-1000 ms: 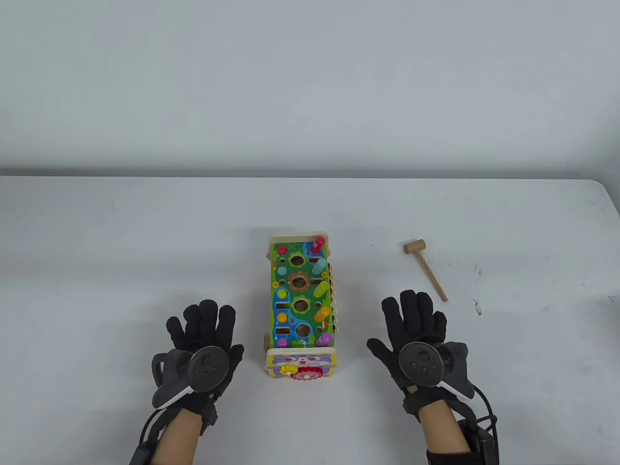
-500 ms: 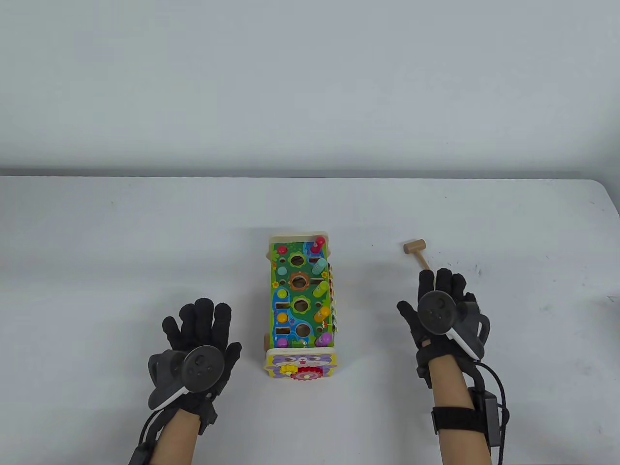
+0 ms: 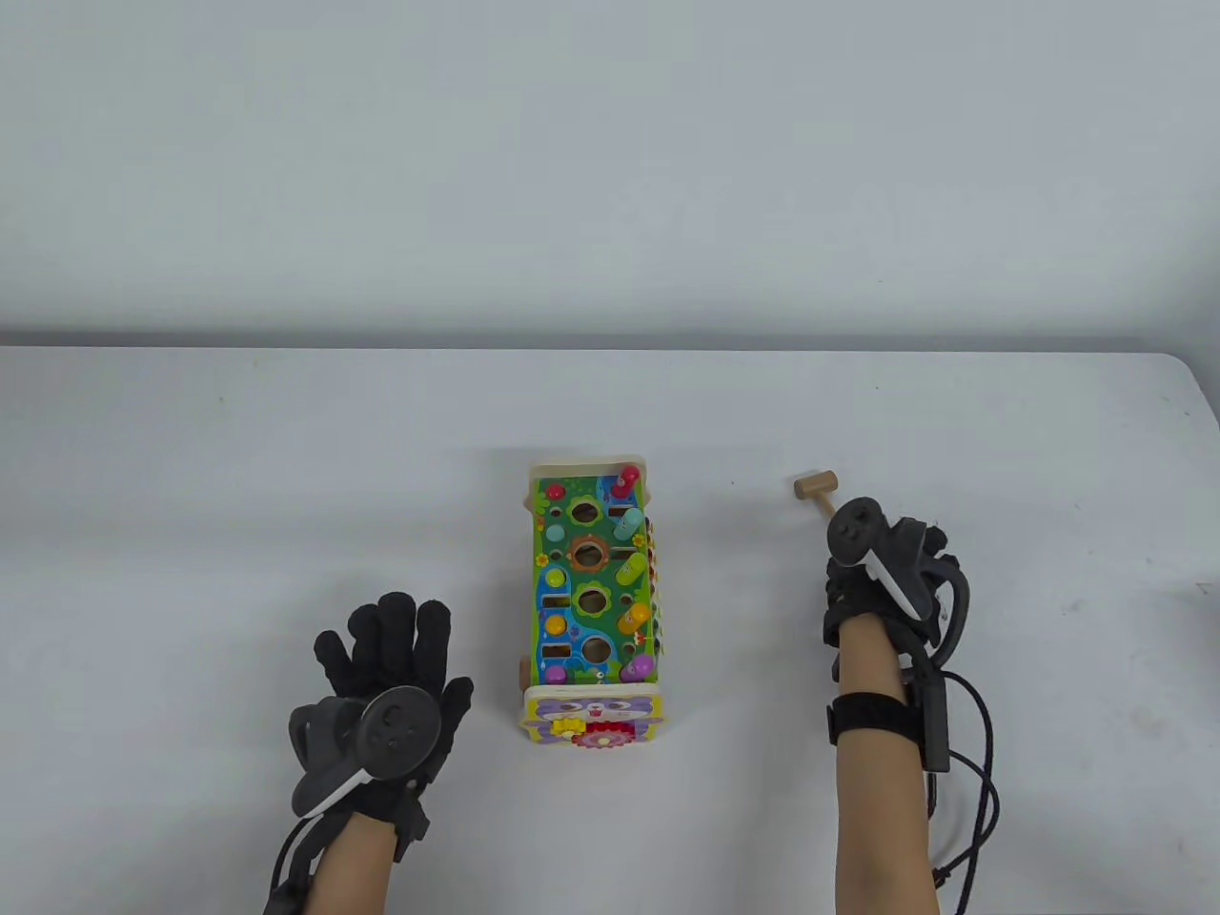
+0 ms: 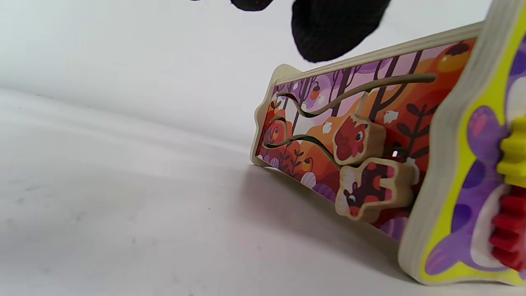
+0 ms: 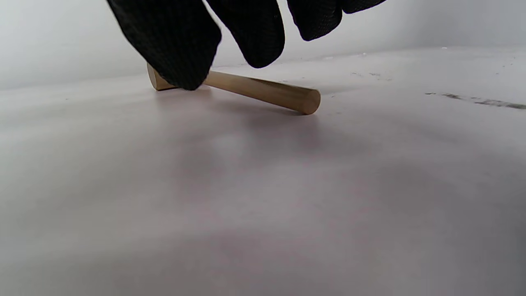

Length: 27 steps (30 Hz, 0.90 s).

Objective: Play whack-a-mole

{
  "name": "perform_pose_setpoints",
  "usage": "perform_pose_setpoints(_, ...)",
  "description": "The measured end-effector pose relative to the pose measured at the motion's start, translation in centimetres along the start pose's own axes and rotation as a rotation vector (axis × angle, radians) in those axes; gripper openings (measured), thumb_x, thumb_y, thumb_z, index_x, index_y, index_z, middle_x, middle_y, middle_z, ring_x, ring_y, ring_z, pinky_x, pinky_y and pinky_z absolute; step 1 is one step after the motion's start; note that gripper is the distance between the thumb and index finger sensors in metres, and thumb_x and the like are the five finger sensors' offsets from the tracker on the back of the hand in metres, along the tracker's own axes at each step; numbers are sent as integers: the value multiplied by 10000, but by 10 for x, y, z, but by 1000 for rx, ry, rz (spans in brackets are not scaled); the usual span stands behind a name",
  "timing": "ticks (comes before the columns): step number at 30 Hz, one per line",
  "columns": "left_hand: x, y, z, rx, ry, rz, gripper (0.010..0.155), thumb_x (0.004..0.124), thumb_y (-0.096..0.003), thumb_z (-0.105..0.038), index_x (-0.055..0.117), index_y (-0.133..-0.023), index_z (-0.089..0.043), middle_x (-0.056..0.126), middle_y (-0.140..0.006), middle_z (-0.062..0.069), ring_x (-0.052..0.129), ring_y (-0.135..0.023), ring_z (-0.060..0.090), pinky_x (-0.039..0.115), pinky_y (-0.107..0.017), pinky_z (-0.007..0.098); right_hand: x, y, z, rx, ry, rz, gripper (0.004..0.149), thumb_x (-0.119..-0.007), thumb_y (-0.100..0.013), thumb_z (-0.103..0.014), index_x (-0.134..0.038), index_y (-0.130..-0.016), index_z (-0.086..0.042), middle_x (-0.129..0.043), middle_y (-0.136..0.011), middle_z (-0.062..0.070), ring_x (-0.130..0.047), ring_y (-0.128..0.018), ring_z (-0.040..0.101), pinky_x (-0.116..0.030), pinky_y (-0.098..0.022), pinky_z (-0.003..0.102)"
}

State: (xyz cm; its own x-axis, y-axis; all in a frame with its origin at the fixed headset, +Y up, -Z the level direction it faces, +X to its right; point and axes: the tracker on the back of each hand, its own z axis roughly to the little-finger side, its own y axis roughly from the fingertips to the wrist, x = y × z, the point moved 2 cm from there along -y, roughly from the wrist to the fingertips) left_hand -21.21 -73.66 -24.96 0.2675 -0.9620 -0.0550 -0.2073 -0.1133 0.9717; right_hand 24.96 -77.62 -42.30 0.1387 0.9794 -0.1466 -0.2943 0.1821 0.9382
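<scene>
The whack-a-mole toy [image 3: 593, 591] is a colourful wooden box in the middle of the table, with round holes and several coloured pegs on its top. The wooden hammer [image 3: 816, 486] lies to its right; only the head shows past my right hand [image 3: 882, 558], which covers the handle. In the right wrist view my fingers [image 5: 254, 33] hang spread just above the handle [image 5: 267, 92], not closed around it. My left hand [image 3: 391, 658] lies open and flat on the table left of the toy. The left wrist view shows the toy's orange side panel [image 4: 370, 135].
The white table [image 3: 238, 477] ends at a rounded corner at the far right, with dark scuff marks [image 3: 939, 605] near the hammer. A grey wall stands behind. Cables hang from my right forearm [image 3: 972, 762].
My right hand has moved forward and to the right, over the hammer's handle, and tipped its fingers down onto it. My left hand has hardly moved. The toy and hammer lie as before.
</scene>
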Motion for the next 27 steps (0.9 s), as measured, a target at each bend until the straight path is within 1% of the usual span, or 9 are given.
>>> perform_pose_setpoints(3,0,1,1,-6,0,-1,785,642,-564,-391,199,-1139,-91,178,-1145,330,219,-1006,710,73,-592,818,-5,-6,-2,-34,40,-39,566,-708,-569,-302,-638,-1020,34,-400,-1095,327,-329,-975,633,-281,-589,777)
perform_pose_setpoints(8,-1,1,1,-9,3,-1,786,641,-565,-392,198,-1139,-90,180,-1145,329,221,-1006,709,73,-592,818,-7,-11,-3,-52,45,-12,516,-691,-571,-270,-660,-982,40,-497,-1067,316,-408,-967,618,-315,-595,769)
perform_pose_setpoints(10,0,1,1,-7,5,2,784,640,-565,-393,198,-1139,-93,182,-1145,330,222,-1008,707,72,-592,817,-8,-13,-5,-58,65,-7,498,-688,-571,-265,-660,-972,30,-576,-1036,302,-498,-947,602,-346,-601,761)
perform_pose_setpoints(14,0,2,1,-4,5,3,785,641,-565,-392,199,-1139,-90,182,-1145,332,225,-1005,711,69,-590,818,-7,-15,-9,-64,88,0,455,-691,-570,-252,-686,-929,27,-638,-982,291,-610,-881,580,-399,-616,728)
perform_pose_setpoints(19,-1,2,1,-2,9,2,785,640,-565,-392,199,-1139,-89,186,-1145,332,226,-1006,710,70,-590,817,-7,-16,-13,-66,119,-11,426,-689,-569,-249,-703,-888,33,-672,-922,301,-643,-826,577,-408,-617,722)
perform_pose_setpoints(22,-1,2,1,-2,8,1,784,641,-564,-391,200,-1139,-89,186,-1144,334,230,-1005,710,70,-590,818,-7,-16,-13,-62,117,-16,412,-679,-567,-243,-705,-871,34,-668,-911,304,-640,-818,578,-404,-615,725)
perform_pose_setpoints(24,-1,2,1,-3,9,0,785,640,-564,-392,200,-1139,-89,187,-1145,334,229,-1005,712,69,-590,818,-4,-13,-12,-49,96,9,405,-660,-564,-244,-710,-860,27,-692,-890,292,-683,-790,564,-438,-602,719)
perform_pose_setpoints(27,-1,2,2,-7,11,-1,784,640,-565,-391,200,-1139,-89,188,-1145,332,231,-1005,710,71,-591,818,4,-5,-10,-12,47,77,404,-633,-563,-243,-690,-863,22,-717,-851,294,-758,-726,542,-500,-569,708)
